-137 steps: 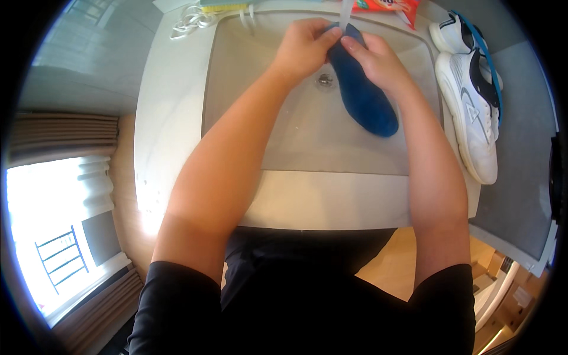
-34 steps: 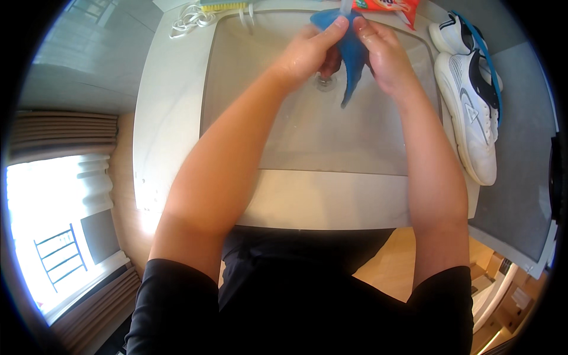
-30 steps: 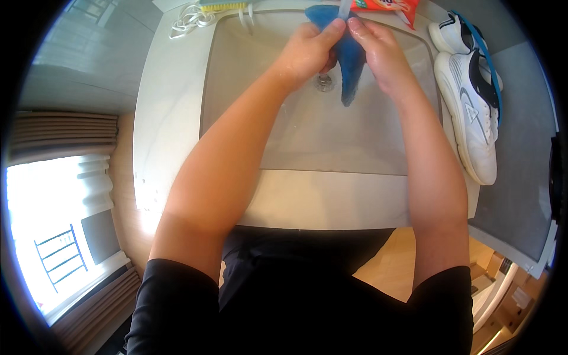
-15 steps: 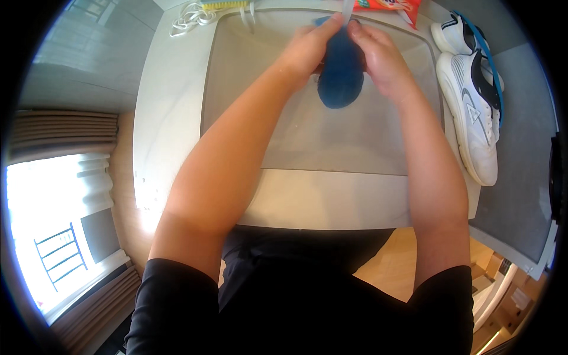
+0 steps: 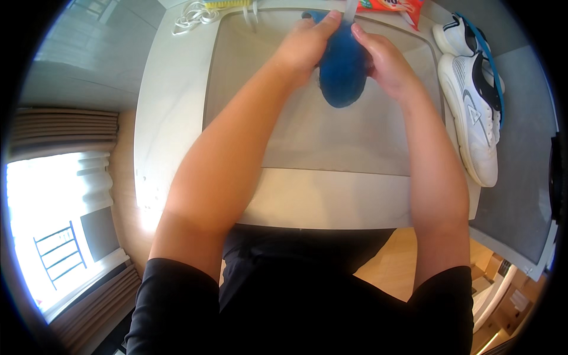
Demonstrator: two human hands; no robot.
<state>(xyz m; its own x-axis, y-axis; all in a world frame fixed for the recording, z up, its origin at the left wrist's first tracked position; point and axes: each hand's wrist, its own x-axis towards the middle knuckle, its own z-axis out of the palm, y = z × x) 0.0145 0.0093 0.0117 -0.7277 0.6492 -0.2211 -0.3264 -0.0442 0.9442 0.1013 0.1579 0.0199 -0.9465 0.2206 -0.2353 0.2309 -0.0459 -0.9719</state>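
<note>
Over the sink [image 5: 331, 148], a blue insole [image 5: 343, 74] hangs with its rounded end toward me, looking wet. A stream of water [image 5: 351, 9] comes down at its far end. My left hand [image 5: 305, 47] grips its left edge, thumb on top and the other fingers mostly hidden beneath. On the opposite edge, my right hand [image 5: 384, 59] is closed, with its thumb lifted along the top and its fingers behind. Part of the insole's far end shows past my left hand.
White sneakers [image 5: 473, 112] stand on the right of the counter, with a thin blue curved piece [image 5: 494, 71] lying against them. White shoelaces [image 5: 192, 18] and a yellow-bristled brush [image 5: 228, 4] lie at the back left. An orange packet [image 5: 393, 7] is behind the sink.
The insole has tilted a little, and more of its far left end shows. My right thumb has come slightly away from the stream, while both hands keep their hold.
</note>
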